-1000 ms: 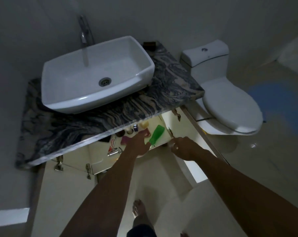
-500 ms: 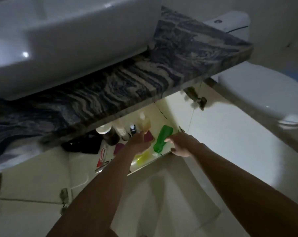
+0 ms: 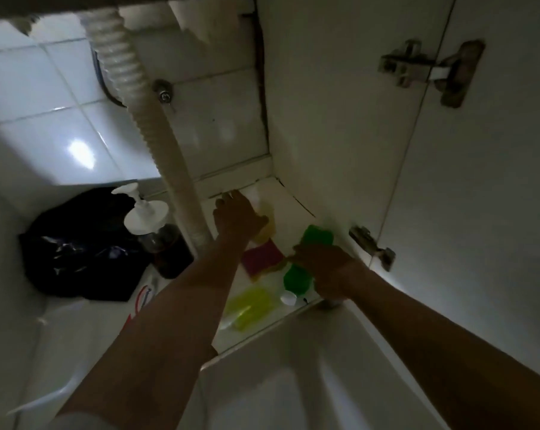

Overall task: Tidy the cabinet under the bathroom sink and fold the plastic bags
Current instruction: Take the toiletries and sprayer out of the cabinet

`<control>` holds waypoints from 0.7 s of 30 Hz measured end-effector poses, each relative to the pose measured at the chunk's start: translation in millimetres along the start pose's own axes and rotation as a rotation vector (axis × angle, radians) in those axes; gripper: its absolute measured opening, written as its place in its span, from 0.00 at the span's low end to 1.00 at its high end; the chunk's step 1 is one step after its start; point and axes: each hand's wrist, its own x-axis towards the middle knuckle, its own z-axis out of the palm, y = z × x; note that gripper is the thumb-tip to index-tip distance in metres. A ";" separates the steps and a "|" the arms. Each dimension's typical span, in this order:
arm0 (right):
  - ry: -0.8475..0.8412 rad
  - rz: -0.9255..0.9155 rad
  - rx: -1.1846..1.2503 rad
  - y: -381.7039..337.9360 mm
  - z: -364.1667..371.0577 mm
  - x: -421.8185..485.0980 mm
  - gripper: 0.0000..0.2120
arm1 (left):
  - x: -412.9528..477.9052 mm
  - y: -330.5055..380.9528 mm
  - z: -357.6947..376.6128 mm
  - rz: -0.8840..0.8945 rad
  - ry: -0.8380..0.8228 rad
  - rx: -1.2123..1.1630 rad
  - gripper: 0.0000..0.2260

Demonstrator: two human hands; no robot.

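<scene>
Inside the open cabinet, my right hand (image 3: 323, 268) grips a green bottle (image 3: 296, 279) lying near the right wall. My left hand (image 3: 236, 217) reaches deeper and wraps around a yellowish bottle with a white cap (image 3: 264, 223) at the back right corner. A pink sponge (image 3: 261, 259) lies between my hands. A yellow-green bottle (image 3: 251, 307) lies on its side near the front edge of the cabinet floor (image 3: 293, 200). A crumpled black plastic bag (image 3: 79, 246) sits at the back left.
A ribbed white drain hose (image 3: 157, 131) runs down the middle. A dark pump bottle with a white top (image 3: 166, 246) stands left of it. A red-and-white tube (image 3: 143, 299) lies near the bag. The open door (image 3: 479, 212) with hinges stands at right.
The view dropped from above the sink to inside the cabinet. My left hand moved deeper onto the yellowish bottle. My right hand closed around the green bottle.
</scene>
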 end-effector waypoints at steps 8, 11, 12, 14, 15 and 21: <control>0.009 0.012 -0.196 -13.1 13.4 8.2 0.37 | 27.1 -5.7 29.3 0.146 0.066 0.130 0.40; 0.048 0.036 -0.247 -14.2 18.4 6.6 0.35 | 35.6 -6.4 35.6 0.178 0.093 0.110 0.42; 0.057 0.034 -0.259 -13.7 24.3 6.2 0.35 | 37.0 -7.8 35.8 0.179 0.092 0.105 0.42; 0.166 0.017 -0.237 -8.9 33.1 0.9 0.37 | 38.2 -7.4 36.9 0.182 0.101 0.090 0.41; 0.255 0.023 -0.217 -5.9 33.2 -4.1 0.40 | 38.0 -5.0 36.0 0.189 0.094 0.068 0.40; 0.769 0.161 0.489 10.0 16.8 -42.1 0.25 | -1.4 10.4 15.4 0.273 0.207 -0.373 0.37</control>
